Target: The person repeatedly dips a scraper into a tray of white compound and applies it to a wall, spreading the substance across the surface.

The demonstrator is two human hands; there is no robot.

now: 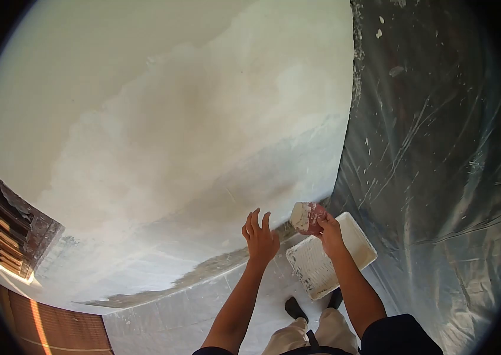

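Observation:
My right hand grips a wide paintbrush with a red body and a pale, paint-coated end that points toward the wall. Below the brush and partly behind my right forearm lies a white paint tray, its ribbed surface smeared with paint. My left hand is raised in front of the lower wall, empty, with its fingers apart. Cream and white patches cover the wall, with a greyer band toward its bottom edge. I cannot make out whether my left fingertips touch it.
Dark plastic sheeting, creased and spotted with paint, hangs or lies along the right. A grey floor runs beside the wall's base. At the left is a slatted opening, with a brown panel below. My feet stand near the tray.

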